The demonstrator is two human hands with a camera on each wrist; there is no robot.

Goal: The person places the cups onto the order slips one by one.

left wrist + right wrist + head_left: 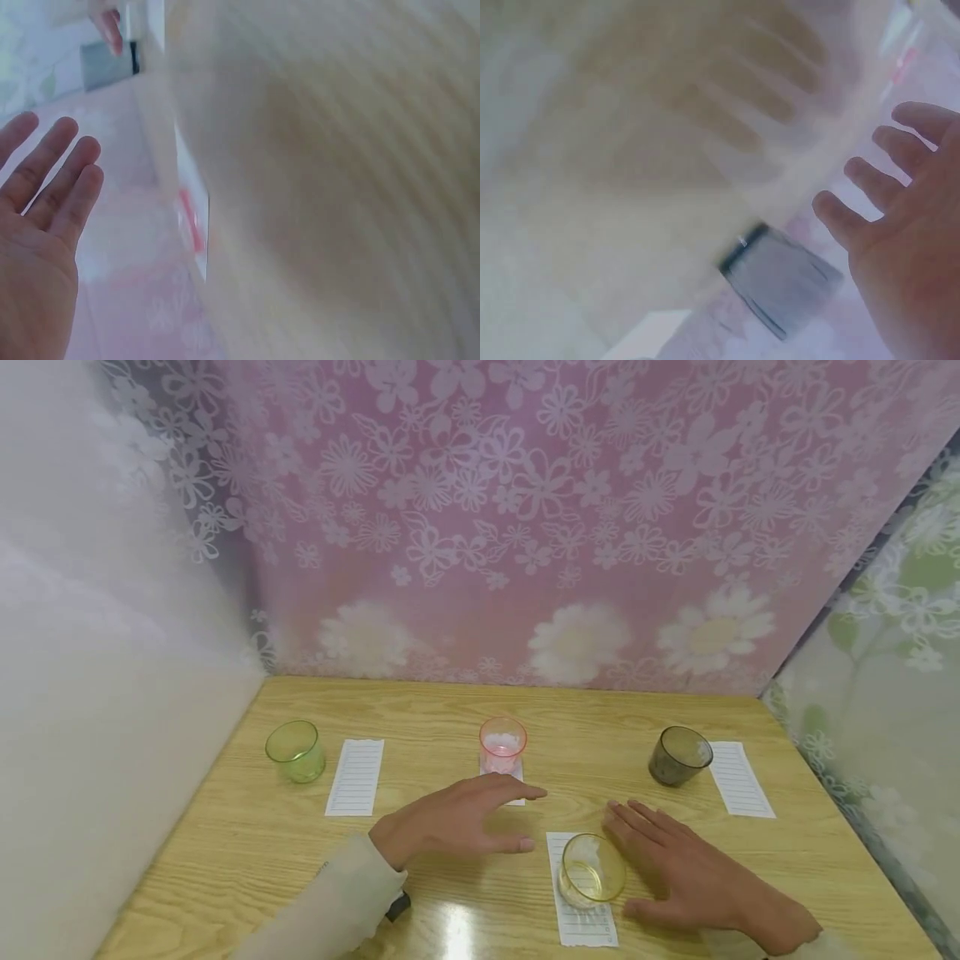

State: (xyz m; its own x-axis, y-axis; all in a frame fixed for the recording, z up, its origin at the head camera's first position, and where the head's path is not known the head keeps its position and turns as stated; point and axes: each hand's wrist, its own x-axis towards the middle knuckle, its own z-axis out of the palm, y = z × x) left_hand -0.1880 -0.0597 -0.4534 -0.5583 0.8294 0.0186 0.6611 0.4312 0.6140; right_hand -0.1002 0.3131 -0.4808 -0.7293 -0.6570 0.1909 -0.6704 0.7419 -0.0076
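**Left hand (461, 818) and right hand (686, 877) flank a yellow cup (592, 885)**

At the bottom of the frame, we see pale sleeves (330, 902) on a person's outstretched arms, a dark object (399, 906) jutting from beneath the left one. The yellow cup stands upright at lower centre-right, on a lined paper slip (587, 935). Just to its right is the right hand, its back turned up and its straight fingers slightly spread; we cannot tell whether it touches the cup. From the lower left extends the left hand, fingers straight and thumb held well away from them.

Just beyond that hand, a pink cup (502, 752) stands near the centre on a second slip (516, 775), something white showing through its side. At right we find a dark grey cup (678, 760) beside a third slip (742, 785); at left, a green cup (295, 753) with a fourth slip (356, 781) to its right. All rest on a wood-grain table (225, 860). Behind, pink floral cloth (465, 485) fills the top of the frame, between a pale panel (112, 610) at left and a green-and-white floral panel (892, 635) at right.
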